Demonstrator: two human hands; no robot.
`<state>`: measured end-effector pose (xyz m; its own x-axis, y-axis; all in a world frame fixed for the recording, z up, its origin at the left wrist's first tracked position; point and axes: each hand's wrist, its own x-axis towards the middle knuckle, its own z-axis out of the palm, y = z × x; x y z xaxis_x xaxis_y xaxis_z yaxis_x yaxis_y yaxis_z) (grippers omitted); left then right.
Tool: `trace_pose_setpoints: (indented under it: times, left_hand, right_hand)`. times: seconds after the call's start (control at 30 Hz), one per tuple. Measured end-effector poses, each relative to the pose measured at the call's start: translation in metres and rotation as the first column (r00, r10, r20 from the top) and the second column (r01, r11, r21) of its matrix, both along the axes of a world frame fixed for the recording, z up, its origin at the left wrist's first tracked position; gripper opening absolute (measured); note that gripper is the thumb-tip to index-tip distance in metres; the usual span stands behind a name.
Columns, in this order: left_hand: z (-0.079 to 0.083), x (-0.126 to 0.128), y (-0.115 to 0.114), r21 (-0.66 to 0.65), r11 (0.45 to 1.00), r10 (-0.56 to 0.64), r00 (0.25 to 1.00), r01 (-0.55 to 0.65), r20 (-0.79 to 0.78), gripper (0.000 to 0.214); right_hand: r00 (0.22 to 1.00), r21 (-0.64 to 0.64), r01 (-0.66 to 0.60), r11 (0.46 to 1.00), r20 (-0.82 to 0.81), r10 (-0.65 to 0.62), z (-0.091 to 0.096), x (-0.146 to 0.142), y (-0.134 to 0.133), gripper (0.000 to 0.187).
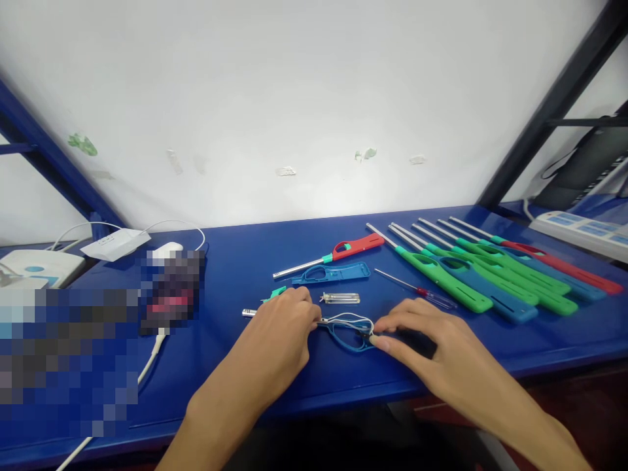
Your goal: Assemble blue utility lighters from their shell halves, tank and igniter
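Note:
A utility lighter's blue shell half lies near the table's front, with a thin white wire looped over it. My left hand is closed over the lighter's metal tube, whose tip sticks out to the left. Thumb and forefinger of my right hand pinch a small dark part at the wire's end, inside the shell. Just behind lie a clear fuel tank and the other blue shell half. A green plastic piece is partly hidden behind my left hand.
A red lighter lies farther back. A screwdriver rests right of centre, beside a row of several green, blue and red lighters. At left are a cable and a blurred-out object. A power strip lies far right.

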<state>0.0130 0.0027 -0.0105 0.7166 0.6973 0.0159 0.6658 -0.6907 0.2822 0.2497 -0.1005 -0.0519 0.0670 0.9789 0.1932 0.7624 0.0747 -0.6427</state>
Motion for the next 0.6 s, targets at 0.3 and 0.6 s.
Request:
trace_pose_setpoints:
  times: [0.3, 0.6]
  left_hand:
    - [-0.0005, 0.0001, -0.0010, 0.001, 1.000, 0.012, 1.000, -0.012, -0.002, 0.034]
    - [0.0005, -0.0004, -0.0011, 0.004, 1.000, 0.007, 1.000, -0.007, 0.010, 0.034]
  right_hand:
    - [0.993, 0.105, 0.041, 0.994, -0.110, -0.030, -0.0021, -0.0009, 0.0010, 0.011]
    - [0.968, 0.006, 0.060, 0.998, -0.245, -0.057, 0.0005, 0.0026, 0.0014, 0.016]
